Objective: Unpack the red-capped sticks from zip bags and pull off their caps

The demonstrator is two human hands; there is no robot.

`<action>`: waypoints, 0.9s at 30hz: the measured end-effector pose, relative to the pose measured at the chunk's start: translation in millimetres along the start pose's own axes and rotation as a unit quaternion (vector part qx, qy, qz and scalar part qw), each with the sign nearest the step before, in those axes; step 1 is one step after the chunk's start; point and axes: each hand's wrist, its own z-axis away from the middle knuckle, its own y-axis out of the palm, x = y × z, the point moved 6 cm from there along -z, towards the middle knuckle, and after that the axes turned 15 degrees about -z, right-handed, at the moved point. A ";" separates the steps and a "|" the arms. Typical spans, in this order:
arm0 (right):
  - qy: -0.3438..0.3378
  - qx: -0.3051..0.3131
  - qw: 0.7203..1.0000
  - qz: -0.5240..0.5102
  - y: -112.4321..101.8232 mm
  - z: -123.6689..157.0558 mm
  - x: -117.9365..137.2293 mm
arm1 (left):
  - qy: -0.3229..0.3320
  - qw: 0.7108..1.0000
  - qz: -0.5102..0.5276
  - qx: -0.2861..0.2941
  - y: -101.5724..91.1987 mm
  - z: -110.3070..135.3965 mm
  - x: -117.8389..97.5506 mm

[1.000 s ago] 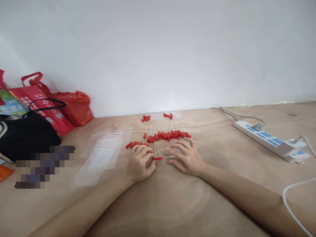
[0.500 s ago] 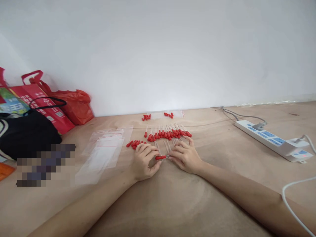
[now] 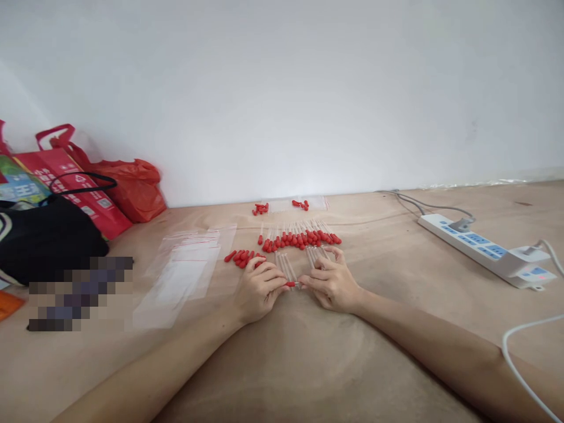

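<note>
My left hand (image 3: 259,289) pinches a small red rubber cap (image 3: 290,284) at its fingertips. My right hand (image 3: 331,283) pinches the clear thin tube that meets that cap; the two hands nearly touch. Just beyond my left hand lies a small heap of loose red caps (image 3: 240,257). Bare clear tubes (image 3: 286,264) lie between the hands and a row of capped tubes (image 3: 299,238) further back.
Clear zip bags (image 3: 183,270) lie to the left on the brown table (image 3: 308,364). A black bag (image 3: 44,241) and red bags (image 3: 127,188) stand at far left. A white power strip (image 3: 484,251) with cables lies at right. More red caps (image 3: 261,208) sit by the wall.
The hands have closed together. The red cap and tube between them show much shorter now, with only the cap's tip visible between the fingertips.
</note>
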 end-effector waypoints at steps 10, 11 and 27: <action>0.015 0.010 1.000 0.001 1.3 0.6 -0.1 | 0.003 1.000 0.014 0.006 0.3 1.7 -2.6; 0.015 0.010 1.000 0.003 1.2 0.7 -0.2 | 0.002 1.000 0.015 0.011 0.5 1.6 -2.5; 0.006 0.004 1.000 -0.010 -1.6 2.0 0.3 | 0.007 0.999 0.038 0.004 -0.7 2.9 -2.2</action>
